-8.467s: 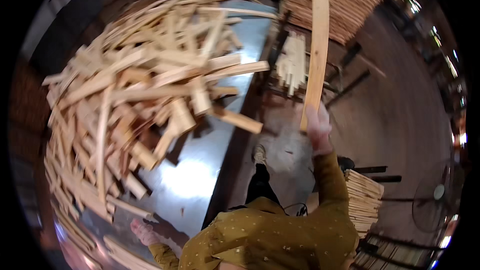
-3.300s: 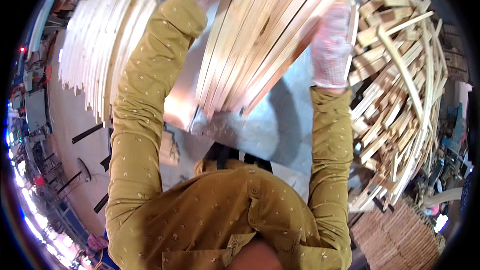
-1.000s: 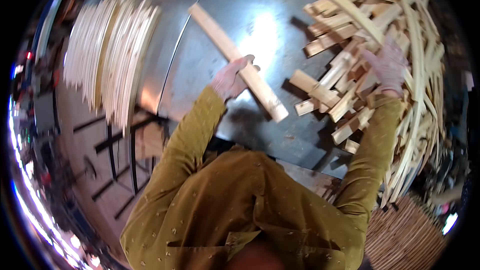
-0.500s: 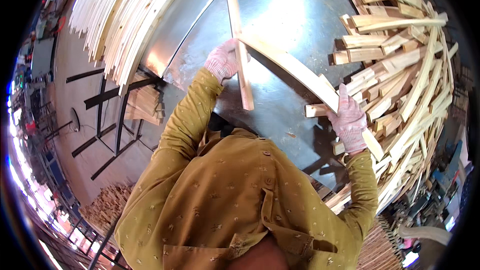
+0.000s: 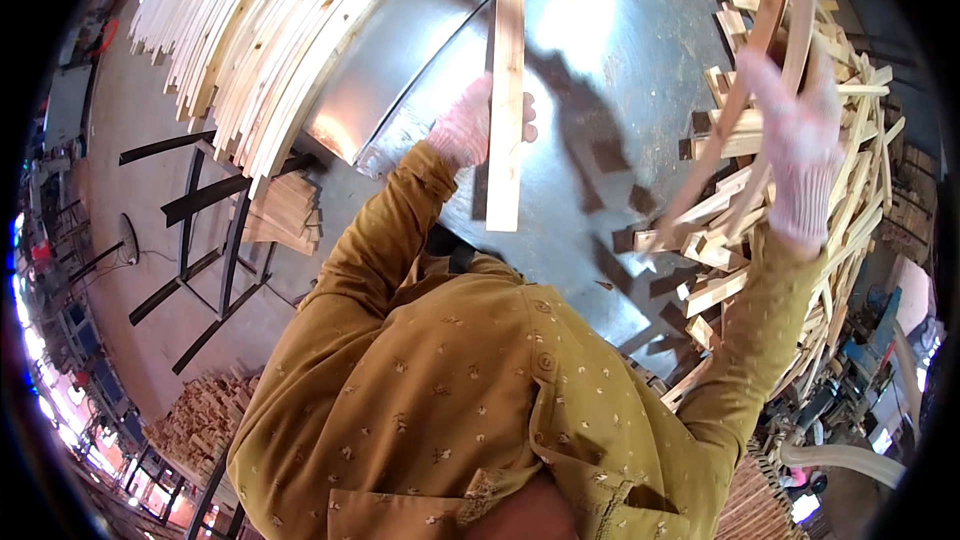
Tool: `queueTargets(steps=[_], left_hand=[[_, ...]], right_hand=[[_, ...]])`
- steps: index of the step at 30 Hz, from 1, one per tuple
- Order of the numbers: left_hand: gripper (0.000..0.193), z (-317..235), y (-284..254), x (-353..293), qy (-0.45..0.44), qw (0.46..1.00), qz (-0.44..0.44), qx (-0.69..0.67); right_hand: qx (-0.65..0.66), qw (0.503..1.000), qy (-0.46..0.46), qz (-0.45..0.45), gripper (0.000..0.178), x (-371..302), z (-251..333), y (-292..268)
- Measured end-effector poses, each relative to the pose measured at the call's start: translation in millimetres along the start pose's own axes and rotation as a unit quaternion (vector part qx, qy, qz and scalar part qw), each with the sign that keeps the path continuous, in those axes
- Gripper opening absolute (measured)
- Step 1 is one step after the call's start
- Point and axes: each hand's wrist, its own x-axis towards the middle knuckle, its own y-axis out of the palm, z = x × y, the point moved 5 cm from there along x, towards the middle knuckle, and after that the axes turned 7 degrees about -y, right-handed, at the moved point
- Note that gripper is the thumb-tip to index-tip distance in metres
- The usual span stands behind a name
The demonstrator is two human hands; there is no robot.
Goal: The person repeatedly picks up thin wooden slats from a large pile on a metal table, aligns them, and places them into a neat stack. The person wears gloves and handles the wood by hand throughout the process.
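Observation:
My left hand [image 5: 463, 127], in a pale pink knitted glove, grips a straight wooden strip [image 5: 507, 140] from its left side. The strip stands lengthwise over the metal tabletop, with its near end close to my body; fingertips show past its right edge. My right hand [image 5: 803, 155], gloved alike, is raised over the wood pile at the right and smeared by motion. It appears closed around another wooden strip [image 5: 768, 15], which is blurred and slants from the upper right down toward the pile; part of it is hidden under the hand.
Long pale strips [image 5: 270, 50] lie side by side at the upper left, over a dark metal frame [image 5: 228, 260]. A jumbled pile of wooden pieces [image 5: 845, 190] covers the table's right side. The shiny metal table [image 5: 610, 100] lies between. Stacked wood [image 5: 205, 415] stands lower left.
My right hand has moved up and right, over the pile, with its strip swung steeper. The strip in my left hand has turned more upright and shifted slightly right.

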Motion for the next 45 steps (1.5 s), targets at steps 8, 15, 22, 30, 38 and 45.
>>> queueTargets(steps=[8,15,22,30,38,45], left_hand=[[0.061,-47,-10,-51,0.102,0.925,-0.137,0.340],[0.077,-71,-41,-42,0.077,0.970,-0.050,0.225],[0.078,-93,8,-55,0.044,0.937,-0.051,0.342],[0.075,-144,28,-67,0.212,0.821,-0.197,0.493],[0.069,-75,1,-23,0.205,0.770,-0.178,0.577],[0.073,-27,-3,16,0.129,0.643,-0.342,0.673]], right_hand=[[-0.126,0.970,0.192,-0.077,0.058,3,-109,153],[-0.009,0.946,0.320,-0.048,0.075,-74,-46,278],[-0.123,0.977,0.172,-0.030,0.074,-99,-37,297],[0.381,0.862,0.332,-0.037,0.091,-143,-66,327],[0.822,0.488,0.263,-0.131,0.059,-166,-56,282],[0.325,0.876,0.356,-0.009,0.082,-223,-45,310]])
